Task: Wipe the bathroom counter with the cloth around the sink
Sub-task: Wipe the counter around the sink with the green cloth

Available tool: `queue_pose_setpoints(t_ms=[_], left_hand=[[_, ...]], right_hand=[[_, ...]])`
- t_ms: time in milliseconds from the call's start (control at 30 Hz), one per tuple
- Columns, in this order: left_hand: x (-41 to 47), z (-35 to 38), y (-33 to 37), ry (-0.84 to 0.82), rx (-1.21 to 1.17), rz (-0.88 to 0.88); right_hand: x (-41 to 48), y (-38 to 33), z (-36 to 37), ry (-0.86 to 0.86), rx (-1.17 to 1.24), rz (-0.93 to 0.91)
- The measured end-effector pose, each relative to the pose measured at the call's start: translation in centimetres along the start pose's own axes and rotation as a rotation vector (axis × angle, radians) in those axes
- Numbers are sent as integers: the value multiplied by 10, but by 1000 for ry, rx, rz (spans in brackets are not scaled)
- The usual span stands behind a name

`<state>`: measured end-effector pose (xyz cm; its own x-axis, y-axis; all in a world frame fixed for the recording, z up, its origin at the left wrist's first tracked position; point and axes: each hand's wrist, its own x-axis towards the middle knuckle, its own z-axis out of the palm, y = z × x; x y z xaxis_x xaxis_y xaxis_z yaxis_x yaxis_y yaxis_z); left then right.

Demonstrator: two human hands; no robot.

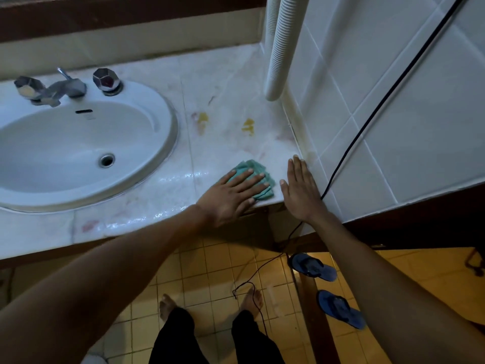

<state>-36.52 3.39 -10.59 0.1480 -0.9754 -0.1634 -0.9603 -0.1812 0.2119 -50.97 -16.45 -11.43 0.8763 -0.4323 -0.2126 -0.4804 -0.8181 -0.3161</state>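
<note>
A folded teal cloth lies on the pale marble counter near its front edge, right of the white oval sink. My left hand lies flat on the cloth, fingers spread, pressing it to the counter. My right hand rests flat and empty on the counter's front right corner, just right of the cloth and beside the tiled wall. Two yellow stains and a pink smear mark the counter. Wet streaks shine along the front strip.
A chrome tap with two faceted handles stands behind the sink. A white ribbed hose hangs over the back right corner. A black cable runs down the tiled wall to the floor. Blue sandals lie by my bare feet.
</note>
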Motion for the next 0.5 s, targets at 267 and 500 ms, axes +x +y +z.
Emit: queue_pose_setpoints(t_ms=[267, 500], left_hand=[[27, -3, 9, 68, 17, -213], [-6, -11, -26, -83, -37, 19]], right_hand=[[1, 1, 3, 7, 7, 2], [-1, 0, 1, 8, 24, -2]])
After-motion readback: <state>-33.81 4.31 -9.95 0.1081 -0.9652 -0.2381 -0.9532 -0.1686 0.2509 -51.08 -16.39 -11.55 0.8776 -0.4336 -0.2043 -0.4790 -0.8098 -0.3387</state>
